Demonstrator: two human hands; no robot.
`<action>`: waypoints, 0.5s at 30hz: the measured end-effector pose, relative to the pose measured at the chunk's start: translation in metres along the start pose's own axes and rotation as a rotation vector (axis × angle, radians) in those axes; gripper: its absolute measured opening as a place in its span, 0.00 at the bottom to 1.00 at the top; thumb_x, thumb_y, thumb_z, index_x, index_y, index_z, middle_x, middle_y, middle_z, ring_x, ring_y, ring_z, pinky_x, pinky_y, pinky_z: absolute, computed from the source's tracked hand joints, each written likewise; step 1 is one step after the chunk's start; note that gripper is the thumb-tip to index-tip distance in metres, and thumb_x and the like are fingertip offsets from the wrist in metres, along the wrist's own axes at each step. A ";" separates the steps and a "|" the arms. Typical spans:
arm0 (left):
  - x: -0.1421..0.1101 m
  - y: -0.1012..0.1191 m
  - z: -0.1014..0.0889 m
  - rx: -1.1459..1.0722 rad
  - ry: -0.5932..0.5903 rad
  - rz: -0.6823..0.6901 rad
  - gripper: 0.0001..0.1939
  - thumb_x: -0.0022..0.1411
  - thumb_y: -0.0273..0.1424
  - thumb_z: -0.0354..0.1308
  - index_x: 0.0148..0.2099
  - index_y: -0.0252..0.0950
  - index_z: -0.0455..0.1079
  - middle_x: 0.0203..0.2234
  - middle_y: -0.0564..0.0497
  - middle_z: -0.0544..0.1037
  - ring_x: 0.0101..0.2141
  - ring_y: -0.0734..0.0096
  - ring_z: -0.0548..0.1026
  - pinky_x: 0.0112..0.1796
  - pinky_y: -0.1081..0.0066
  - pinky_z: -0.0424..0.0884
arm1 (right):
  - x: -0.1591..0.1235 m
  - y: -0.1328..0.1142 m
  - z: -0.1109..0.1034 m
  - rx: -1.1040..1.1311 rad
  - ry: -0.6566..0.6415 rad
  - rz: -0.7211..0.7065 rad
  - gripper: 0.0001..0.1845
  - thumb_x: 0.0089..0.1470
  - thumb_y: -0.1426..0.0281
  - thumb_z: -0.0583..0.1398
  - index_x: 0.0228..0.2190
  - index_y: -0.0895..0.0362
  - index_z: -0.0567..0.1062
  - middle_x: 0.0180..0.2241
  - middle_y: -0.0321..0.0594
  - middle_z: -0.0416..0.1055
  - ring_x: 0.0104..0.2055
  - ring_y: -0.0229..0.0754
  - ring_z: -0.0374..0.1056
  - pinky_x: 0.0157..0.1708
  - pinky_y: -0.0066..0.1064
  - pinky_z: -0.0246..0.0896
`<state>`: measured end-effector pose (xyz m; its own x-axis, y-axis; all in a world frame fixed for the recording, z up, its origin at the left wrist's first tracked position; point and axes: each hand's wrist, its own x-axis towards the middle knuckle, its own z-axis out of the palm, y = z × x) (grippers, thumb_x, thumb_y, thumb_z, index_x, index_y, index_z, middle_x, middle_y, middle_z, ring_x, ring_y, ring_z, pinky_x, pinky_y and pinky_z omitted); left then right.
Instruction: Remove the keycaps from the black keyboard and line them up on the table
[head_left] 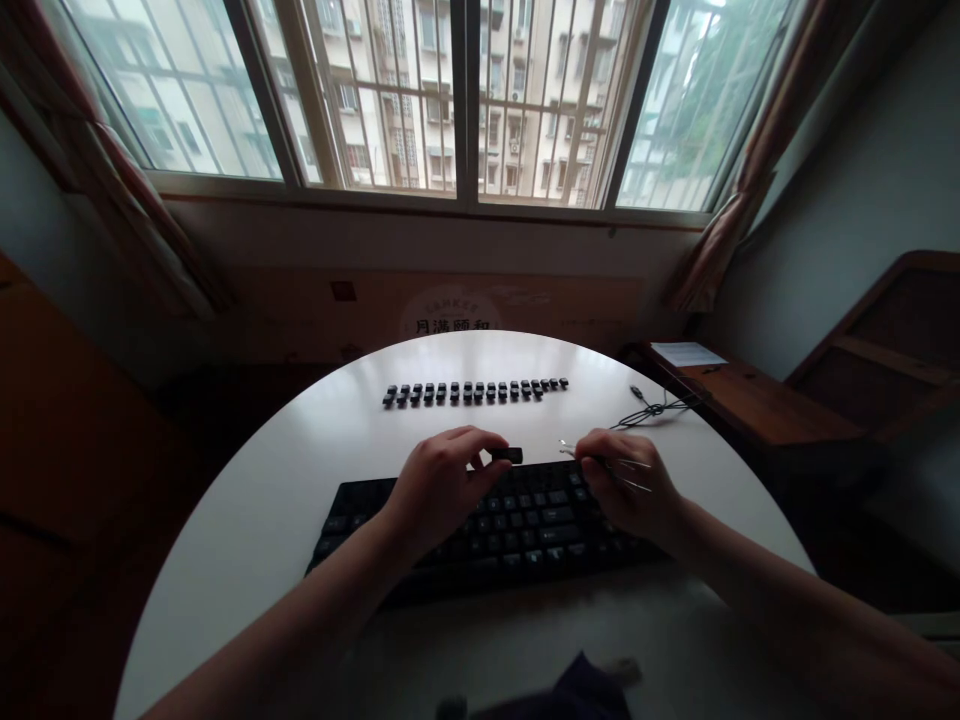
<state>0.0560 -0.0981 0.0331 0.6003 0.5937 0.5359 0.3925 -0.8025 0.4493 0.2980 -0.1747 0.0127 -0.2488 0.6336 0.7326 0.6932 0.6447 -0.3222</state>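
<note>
In the head view, a person's left hand [442, 475] pinches a black keycap [508, 456] at the far edge of a keyboard [536, 535]; the right hand [634, 485], closed around a wire tool [568, 452], is just beside it. Beyond, dark pieces [466, 392] line a white table [247, 520] near a cable [651, 410].

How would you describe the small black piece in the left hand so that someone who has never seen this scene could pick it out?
On the white table, find the black keyboard. Over it, the left hand pinches the small black piece. It looks wider than the little black keycaps in two rows beyond, and unlike them it is hand-held.
</note>
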 end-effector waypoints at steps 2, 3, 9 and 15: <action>-0.002 0.002 0.002 -0.024 -0.004 0.039 0.06 0.60 0.32 0.62 0.40 0.36 0.75 0.31 0.51 0.79 0.24 0.75 0.74 0.28 0.74 0.71 | 0.002 -0.001 -0.002 -0.091 0.025 -0.024 0.07 0.58 0.74 0.53 0.32 0.55 0.70 0.29 0.40 0.68 0.30 0.42 0.65 0.32 0.35 0.61; -0.002 0.003 0.004 -0.035 -0.011 0.060 0.07 0.60 0.32 0.62 0.40 0.36 0.75 0.31 0.51 0.79 0.23 0.75 0.74 0.28 0.75 0.71 | 0.003 -0.002 -0.002 -0.126 0.031 -0.042 0.07 0.58 0.74 0.53 0.32 0.55 0.71 0.31 0.42 0.69 0.34 0.44 0.65 0.36 0.37 0.62; -0.006 0.007 0.009 -0.100 -0.003 0.138 0.13 0.61 0.36 0.62 0.47 0.38 0.71 0.28 0.54 0.79 0.24 0.75 0.74 0.27 0.76 0.70 | 0.005 -0.012 0.004 -0.002 -0.038 -0.164 0.15 0.60 0.78 0.49 0.44 0.55 0.69 0.34 0.42 0.67 0.35 0.43 0.65 0.33 0.34 0.64; -0.008 0.008 0.008 -0.069 0.002 0.205 0.15 0.63 0.41 0.60 0.47 0.37 0.69 0.29 0.53 0.78 0.24 0.75 0.73 0.27 0.75 0.69 | -0.002 -0.008 0.017 -0.074 -0.106 -0.127 0.12 0.60 0.69 0.58 0.46 0.56 0.71 0.30 0.39 0.68 0.30 0.40 0.63 0.31 0.33 0.60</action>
<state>0.0599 -0.1097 0.0263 0.6611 0.4184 0.6228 0.2133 -0.9006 0.3786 0.2816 -0.1737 0.0032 -0.4046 0.5934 0.6958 0.6984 0.6917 -0.1838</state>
